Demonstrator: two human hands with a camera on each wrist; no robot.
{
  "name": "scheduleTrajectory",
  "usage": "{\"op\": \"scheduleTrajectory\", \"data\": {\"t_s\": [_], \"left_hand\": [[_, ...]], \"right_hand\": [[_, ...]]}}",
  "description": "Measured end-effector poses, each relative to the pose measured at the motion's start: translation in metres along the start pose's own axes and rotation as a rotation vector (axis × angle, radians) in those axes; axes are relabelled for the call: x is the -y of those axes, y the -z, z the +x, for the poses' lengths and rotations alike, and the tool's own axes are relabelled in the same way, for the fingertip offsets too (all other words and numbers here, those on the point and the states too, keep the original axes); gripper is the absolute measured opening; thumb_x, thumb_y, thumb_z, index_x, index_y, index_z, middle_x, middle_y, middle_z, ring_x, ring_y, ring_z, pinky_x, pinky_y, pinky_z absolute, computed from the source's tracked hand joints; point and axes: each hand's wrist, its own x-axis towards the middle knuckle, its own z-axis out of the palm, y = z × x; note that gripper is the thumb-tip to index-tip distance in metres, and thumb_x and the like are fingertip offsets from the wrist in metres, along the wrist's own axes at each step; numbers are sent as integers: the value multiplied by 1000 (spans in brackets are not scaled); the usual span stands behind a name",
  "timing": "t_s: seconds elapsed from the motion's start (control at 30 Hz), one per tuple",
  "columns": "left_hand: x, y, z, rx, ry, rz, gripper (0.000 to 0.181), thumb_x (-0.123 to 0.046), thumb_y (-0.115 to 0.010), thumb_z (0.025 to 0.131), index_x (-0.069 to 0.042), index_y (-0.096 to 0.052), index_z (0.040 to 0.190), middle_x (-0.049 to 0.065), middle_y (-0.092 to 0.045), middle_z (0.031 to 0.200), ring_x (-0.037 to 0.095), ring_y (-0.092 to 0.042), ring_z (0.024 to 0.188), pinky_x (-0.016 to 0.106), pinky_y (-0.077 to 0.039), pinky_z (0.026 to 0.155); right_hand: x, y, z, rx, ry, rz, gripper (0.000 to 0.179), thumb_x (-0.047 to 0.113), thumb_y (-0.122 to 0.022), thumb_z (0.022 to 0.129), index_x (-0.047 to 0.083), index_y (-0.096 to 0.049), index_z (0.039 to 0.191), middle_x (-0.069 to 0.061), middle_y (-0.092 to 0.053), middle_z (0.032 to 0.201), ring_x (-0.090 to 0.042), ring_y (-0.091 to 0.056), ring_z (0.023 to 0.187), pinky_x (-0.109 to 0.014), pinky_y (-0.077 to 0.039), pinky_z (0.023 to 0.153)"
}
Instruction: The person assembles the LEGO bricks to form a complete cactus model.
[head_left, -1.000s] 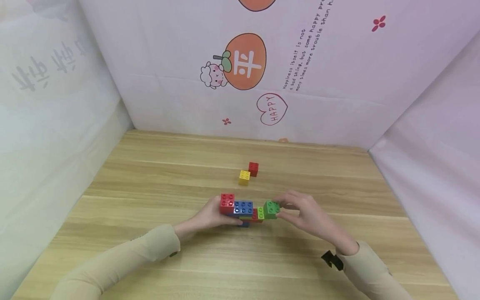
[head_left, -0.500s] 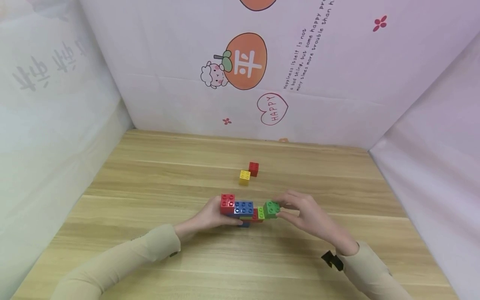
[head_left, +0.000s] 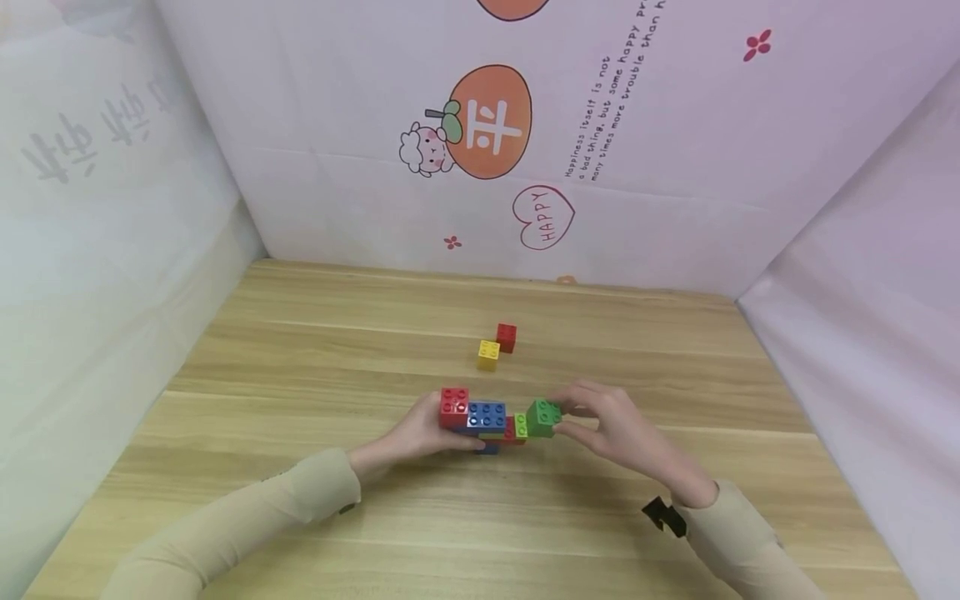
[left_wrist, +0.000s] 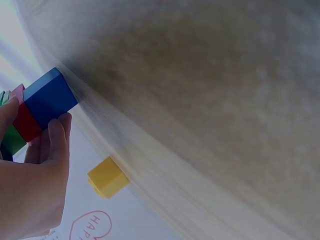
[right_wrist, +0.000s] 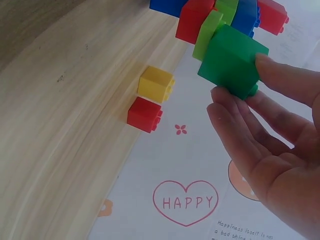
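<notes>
My left hand (head_left: pixel 416 432) grips a joined stack of toy building bricks around its left end. A red brick (head_left: pixel 454 407) tops that end, beside a blue brick (head_left: pixel 487 417). In the left wrist view, fingers curl under another blue brick (left_wrist: pixel 51 95) and a red brick (left_wrist: pixel 27 123). My right hand (head_left: pixel 611 429) pinches a dark green brick (right_wrist: pixel 232 60) between thumb and fingers. That brick sits right against the light green brick (right_wrist: pixel 207 36) at the stack's right end, slightly tilted in the head view. The left palm and stack hide parts of each other.
Farther back on the wooden table (head_left: pixel 337 333) stand a loose yellow brick (head_left: pixel 488 356) and a loose red brick (head_left: pixel 507 337), close together. A white printed cloth (head_left: pixel 337 167) rises behind the table, with more white cloth along both sides.
The dark green brick has tilted slightly in the right fingers. Both hands otherwise keep their places, and the loose bricks have not moved.
</notes>
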Motion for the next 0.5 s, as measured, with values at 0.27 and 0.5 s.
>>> {"op": "scheduleTrajectory", "data": {"t_s": [0.27, 0.5], "left_hand": [[2, 0, 0, -4, 4, -5, 56, -13, -85, 75, -5, -63, 126, 13, -71, 123, 26, -69, 114, 28, -55, 101], [2, 0, 1, -3, 3, 0, 56, -13, -85, 75, -5, -63, 126, 13, -71, 123, 26, -69, 114, 30, -55, 102]], "right_hand": [[0, 2, 0, 15, 20, -21, 31, 2, -77, 82, 2, -69, 112, -8, -73, 106, -21, -73, 95, -29, -63, 80], [2, 3, 0, 30, 30, -54, 32, 1, -78, 81, 3, -69, 112, -6, -72, 104, -20, -73, 94, -32, -63, 79]]}}
